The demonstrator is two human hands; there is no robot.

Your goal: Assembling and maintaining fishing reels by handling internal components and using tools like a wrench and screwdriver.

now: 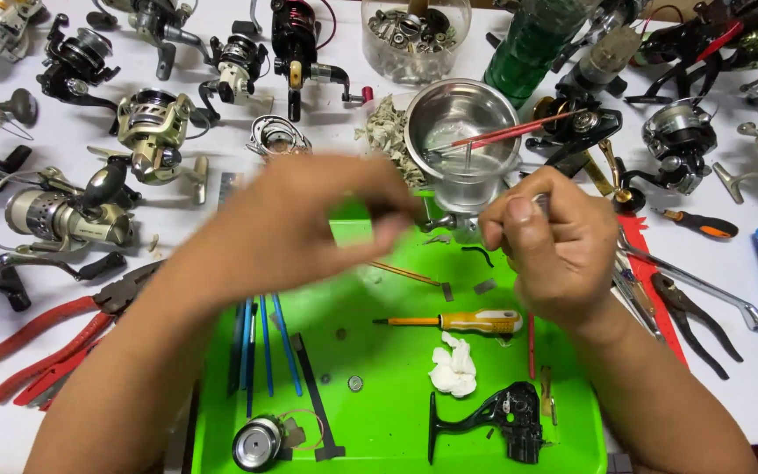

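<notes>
Both my hands hover over a green tray point(379, 369) on a white table. My left hand point(309, 219) is blurred by motion, its fingers pinched together near a small metal reel part point(449, 224) at the tray's far edge. My right hand point(550, 246) is closed around a thin metal tool whose tip shows at the knuckles. Whether the left fingers grip the part is unclear. On the tray lie a yellow-handled screwdriver point(467, 322), a black reel body point(502, 421), a silver spool point(258, 443), a white wad point(454, 364) and blue rods point(265, 347).
A steel cup point(462, 123) with red sticks stands behind the tray, beside a clear jar of parts point(414, 35) and a green bottle point(528, 48). Several fishing reels ring the table. Red pliers point(46, 338) lie left, dark pliers point(690, 320) and an orange screwdriver point(699, 224) right.
</notes>
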